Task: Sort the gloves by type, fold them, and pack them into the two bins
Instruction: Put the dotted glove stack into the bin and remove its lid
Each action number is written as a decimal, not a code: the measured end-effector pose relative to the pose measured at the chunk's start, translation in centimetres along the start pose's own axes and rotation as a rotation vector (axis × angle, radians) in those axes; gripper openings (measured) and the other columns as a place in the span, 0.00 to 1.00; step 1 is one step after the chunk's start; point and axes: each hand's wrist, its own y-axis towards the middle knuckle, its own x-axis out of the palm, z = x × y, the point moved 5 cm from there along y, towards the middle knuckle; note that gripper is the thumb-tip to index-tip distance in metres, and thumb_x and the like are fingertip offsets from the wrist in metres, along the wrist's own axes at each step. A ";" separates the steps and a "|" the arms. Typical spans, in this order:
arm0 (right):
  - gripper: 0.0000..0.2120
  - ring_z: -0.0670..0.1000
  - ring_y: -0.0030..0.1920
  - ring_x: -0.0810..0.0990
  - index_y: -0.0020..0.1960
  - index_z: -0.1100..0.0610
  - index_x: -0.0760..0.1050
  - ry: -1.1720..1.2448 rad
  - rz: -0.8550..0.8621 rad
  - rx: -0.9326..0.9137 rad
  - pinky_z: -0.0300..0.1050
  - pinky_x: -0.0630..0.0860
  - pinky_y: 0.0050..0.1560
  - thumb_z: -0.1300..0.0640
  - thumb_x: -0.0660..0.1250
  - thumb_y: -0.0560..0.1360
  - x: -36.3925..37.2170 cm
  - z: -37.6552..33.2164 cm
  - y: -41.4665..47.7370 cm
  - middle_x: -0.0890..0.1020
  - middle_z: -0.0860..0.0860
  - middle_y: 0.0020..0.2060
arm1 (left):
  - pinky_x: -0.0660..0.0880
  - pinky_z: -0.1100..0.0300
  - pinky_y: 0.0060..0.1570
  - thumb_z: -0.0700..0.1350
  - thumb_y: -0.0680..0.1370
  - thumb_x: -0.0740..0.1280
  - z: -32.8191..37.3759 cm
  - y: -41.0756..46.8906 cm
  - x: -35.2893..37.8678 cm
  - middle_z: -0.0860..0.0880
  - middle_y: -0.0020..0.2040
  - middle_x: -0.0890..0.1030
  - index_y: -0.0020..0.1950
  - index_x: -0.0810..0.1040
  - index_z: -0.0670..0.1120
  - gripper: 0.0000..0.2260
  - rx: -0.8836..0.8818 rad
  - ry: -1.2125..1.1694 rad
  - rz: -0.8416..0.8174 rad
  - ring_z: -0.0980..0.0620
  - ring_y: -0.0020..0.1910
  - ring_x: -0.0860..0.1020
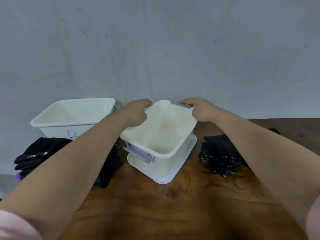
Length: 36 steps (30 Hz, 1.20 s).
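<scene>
- Closest to my view is a pink sleeve (13,227) at the lower left, with both bare forearms reaching away over the table (173,205)
- I have the near bin (166,165) in the middle of the table, empty and standing on a flat white lid (166,181); it looks canted on it
- The left hand (136,112) is curled over the bin's far left corner; the right hand (201,110) is wrapped round the far rim at a grey latch (181,105), so both have a firm hold of it
- The lettered bin (65,122), also empty, stands by the wall (155,49) on the left, a blue mark on its side
- Dotted gloves (221,160) lie stacked to the right; plain black gloves (38,153) are heaped to the left, nothing packed yet
- Risks as I judge them: the smooth bin could skate on the slick lid, or a swing sideways could topple either pile and mix the types
- Bins are glossy thin plastic with rounded corners; the gloves are soft knit, one kind studded with white grip dots; the table is polished dark wood with swirling grain
</scene>
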 end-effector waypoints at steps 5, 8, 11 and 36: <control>0.34 0.57 0.72 0.74 0.81 0.47 0.69 -0.006 0.002 0.003 0.41 0.76 0.58 0.72 0.54 0.80 0.1 0.7 0.6 0.72 0.49 0.76 | 0.65 0.61 0.71 0.33 0.83 0.57 -1.8 0.6 1.8 0.51 0.79 0.70 0.76 0.73 0.52 0.25 0.035 -0.040 0.025 0.48 0.77 0.70; 0.36 0.54 0.76 0.71 0.81 0.46 0.69 -0.083 -0.039 -0.043 0.39 0.68 0.67 0.72 0.55 0.79 0.3 0.2 0.9 0.70 0.48 0.79 | 0.63 0.64 0.70 0.32 0.83 0.57 -1.5 -1.3 2.6 0.51 0.79 0.69 0.77 0.72 0.48 0.24 0.023 -0.065 0.049 0.49 0.76 0.69; 0.38 0.51 0.77 0.69 0.81 0.43 0.68 -0.134 -0.106 -0.111 0.41 0.66 0.72 0.73 0.55 0.79 1.0 -0.8 0.6 0.70 0.45 0.79 | 0.73 0.57 0.60 0.33 0.80 0.60 -0.1 -5.0 2.8 0.51 0.75 0.68 0.77 0.69 0.49 0.26 -0.014 -0.008 0.053 0.48 0.63 0.76; 0.35 0.43 0.72 0.71 0.78 0.40 0.71 -0.031 -0.246 -0.267 0.35 0.66 0.69 0.72 0.57 0.81 4.2 -5.4 -5.7 0.72 0.39 0.77 | 0.70 0.52 0.41 0.36 0.79 0.61 -0.7 -12.0 2.5 0.44 0.54 0.74 0.69 0.68 0.44 0.18 -0.077 0.095 0.261 0.41 0.45 0.78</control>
